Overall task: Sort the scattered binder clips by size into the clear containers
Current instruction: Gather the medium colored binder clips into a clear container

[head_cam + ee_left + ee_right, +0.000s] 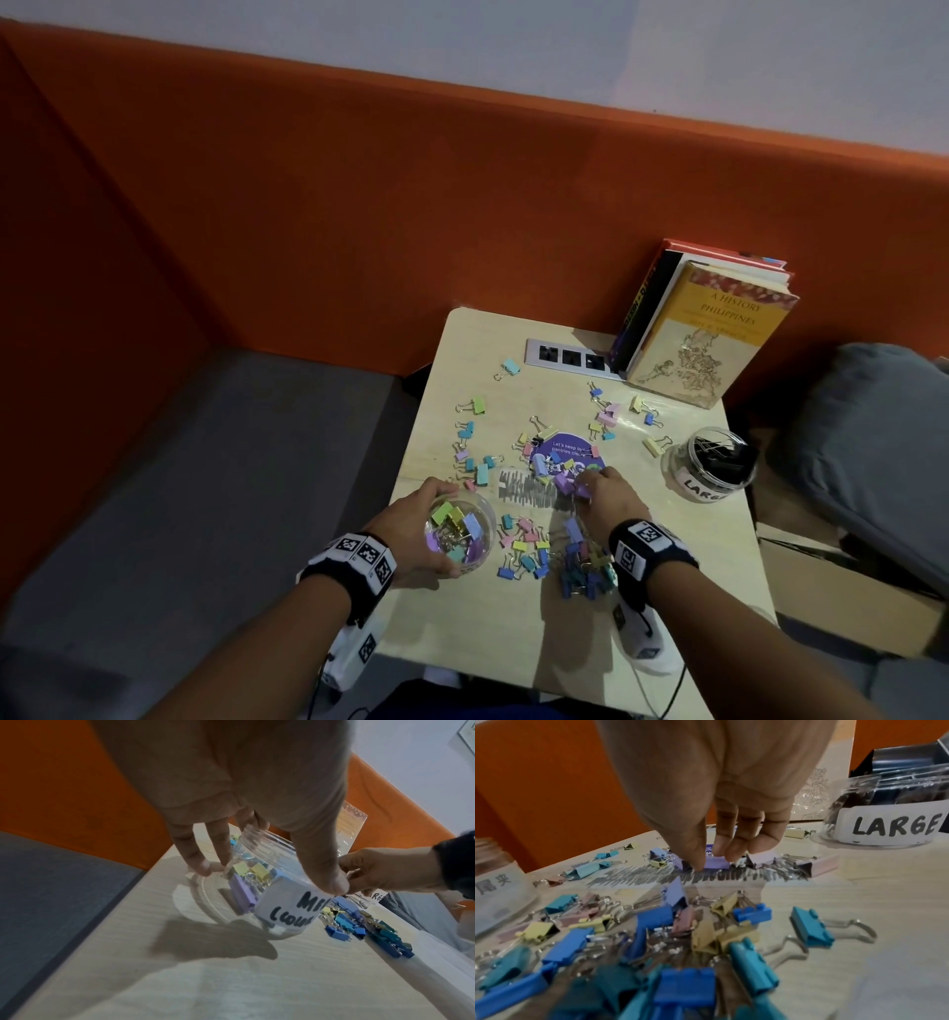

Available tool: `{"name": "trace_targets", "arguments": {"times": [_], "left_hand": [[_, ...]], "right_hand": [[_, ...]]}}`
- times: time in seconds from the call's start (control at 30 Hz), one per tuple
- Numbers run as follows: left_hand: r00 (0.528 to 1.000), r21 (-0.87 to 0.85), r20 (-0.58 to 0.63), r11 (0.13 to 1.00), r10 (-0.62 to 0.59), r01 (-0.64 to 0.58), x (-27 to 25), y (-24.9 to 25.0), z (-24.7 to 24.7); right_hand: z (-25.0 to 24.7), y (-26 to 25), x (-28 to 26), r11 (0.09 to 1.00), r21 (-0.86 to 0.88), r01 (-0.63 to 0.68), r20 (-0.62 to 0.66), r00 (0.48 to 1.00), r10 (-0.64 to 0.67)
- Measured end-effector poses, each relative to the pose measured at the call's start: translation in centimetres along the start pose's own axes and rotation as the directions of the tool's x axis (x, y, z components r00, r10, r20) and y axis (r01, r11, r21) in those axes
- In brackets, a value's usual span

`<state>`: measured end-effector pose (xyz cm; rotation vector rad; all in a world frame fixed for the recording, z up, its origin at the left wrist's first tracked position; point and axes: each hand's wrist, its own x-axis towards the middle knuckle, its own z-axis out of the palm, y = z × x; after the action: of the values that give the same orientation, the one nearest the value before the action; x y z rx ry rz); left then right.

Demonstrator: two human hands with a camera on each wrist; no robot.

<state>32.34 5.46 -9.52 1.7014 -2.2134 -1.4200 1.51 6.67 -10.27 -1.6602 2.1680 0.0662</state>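
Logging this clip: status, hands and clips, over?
Left hand grips the medium jar. Right hand pinches a purple clip on the table. Loose clips crowd around it; large jar stands clear.

Office or study booth. Orange partition panels [359, 216] enclose a small wooden surface [683, 555]. A power socket strip [570, 355] and upright books [703, 334] occupy its far right corner.
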Motion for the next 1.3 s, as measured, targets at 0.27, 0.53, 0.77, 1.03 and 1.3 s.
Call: {"name": "trace_targets", "arguments": {"times": [0.27, 0.53, 0.77, 1.03, 1.3], "left_hand": [[1.000, 0.013, 0.005, 1.000, -0.004, 0.004, 0.1, 0.1, 0.0], [1.000, 0.020, 0.001, 1.000, 0.001, -0.001, 0.0, 0.1, 0.0], [1.000, 0.012, -0.001, 1.000, 0.005, -0.005, -0.1, 0.0, 0.0], [1.000, 0.008, -0.007, 1.000, 0.010, -0.010, -0.1, 0.0, 0.0], [1.000, 0.006, -0.004, 1.000, 0.029, -0.029, 0.0, 0.0, 0.0]], "right_hand": [[0.3, 0.0, -0.5, 0.997, -0.038, -0.061, 0.019, 0.998, 0.061], [1.1, 0.2, -0.8, 0.993, 0.074, -0.087, -0.037, 0.995, 0.090], [0.6, 0.1, -0.9, 0.974, 0.112, -0.196, -0.030, 0.979, 0.200], [0.7, -0.5, -1.2, 0.978, 0.093, -0.184, -0.015, 0.982, 0.186], [-1.8, -3.6, -2.0, 0.925, 0.379, -0.039, -0.216, 0.968, 0.130]]}}
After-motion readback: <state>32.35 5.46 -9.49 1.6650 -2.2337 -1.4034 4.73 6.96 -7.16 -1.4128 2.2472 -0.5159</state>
